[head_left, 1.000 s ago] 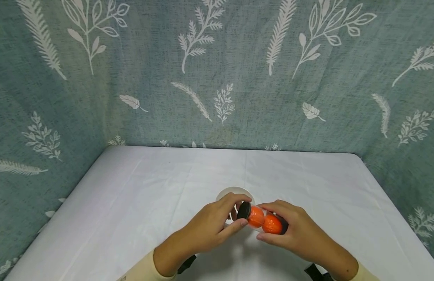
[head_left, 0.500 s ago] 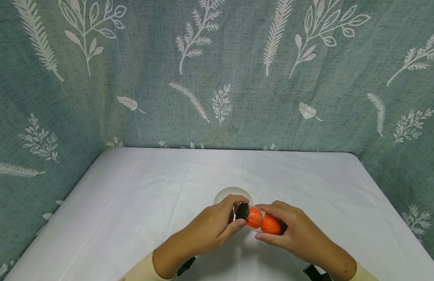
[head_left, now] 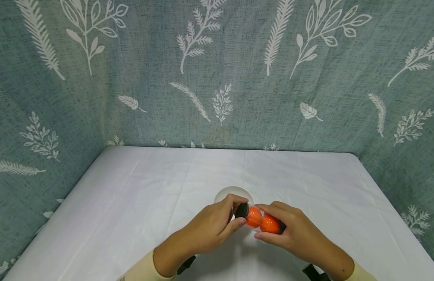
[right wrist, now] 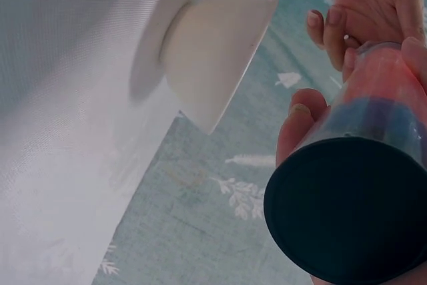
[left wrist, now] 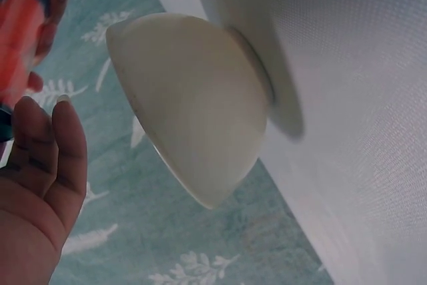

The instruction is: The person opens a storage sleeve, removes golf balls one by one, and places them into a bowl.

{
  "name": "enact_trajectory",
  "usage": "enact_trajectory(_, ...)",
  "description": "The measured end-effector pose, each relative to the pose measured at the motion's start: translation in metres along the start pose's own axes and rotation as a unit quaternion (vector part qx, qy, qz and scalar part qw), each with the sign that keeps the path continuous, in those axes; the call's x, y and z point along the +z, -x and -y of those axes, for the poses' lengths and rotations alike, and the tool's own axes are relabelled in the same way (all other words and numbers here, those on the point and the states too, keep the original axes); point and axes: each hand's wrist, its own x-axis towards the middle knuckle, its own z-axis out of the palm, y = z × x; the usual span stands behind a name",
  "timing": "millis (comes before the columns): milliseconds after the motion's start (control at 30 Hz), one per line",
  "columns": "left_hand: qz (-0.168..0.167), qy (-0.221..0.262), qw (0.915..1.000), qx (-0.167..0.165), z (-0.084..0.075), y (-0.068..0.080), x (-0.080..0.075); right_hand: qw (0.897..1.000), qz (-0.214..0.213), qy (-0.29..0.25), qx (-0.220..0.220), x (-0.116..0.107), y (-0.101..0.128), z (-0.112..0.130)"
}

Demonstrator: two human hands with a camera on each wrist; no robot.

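A clear tube [head_left: 257,219] with black end caps and two orange rounded parts inside is held above the table, tilted down to the right in the head view. My left hand [head_left: 210,225] grips its left black cap between thumb and fingers. Around the right end curls my right hand [head_left: 297,231], thumb below and fingers above, partly covering that cap. In the right wrist view the dark round cap [right wrist: 350,211] faces the camera. Just beyond the hands stands a white bowl [left wrist: 190,108], apart from the tube and partly hidden by the left hand in the head view.
A white cloth covers the table [head_left: 150,183]. Green-blue curtains [head_left: 150,78] with white leaf patterns hang behind and along both sides. Black straps [head_left: 186,265] sit at the wrists beside the pale sleeves [head_left: 146,269].
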Motion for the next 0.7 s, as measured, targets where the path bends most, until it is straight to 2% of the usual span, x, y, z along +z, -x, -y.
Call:
enact_trajectory(300, -0.022, 0.010, 0.9996, 0.016, 0.0000, -0.0004, 0.0021, 1.000, -0.001, 0.004, -0.002, 0.0024, 0.0000, -0.0006)
enact_trajectory(700, -0.025, 0.022, 0.9994, 0.007, -0.0010, -0.0006, 0.0023, 1.000, -0.011, 0.016, -0.012, 0.0045, 0.0006, 0.0006)
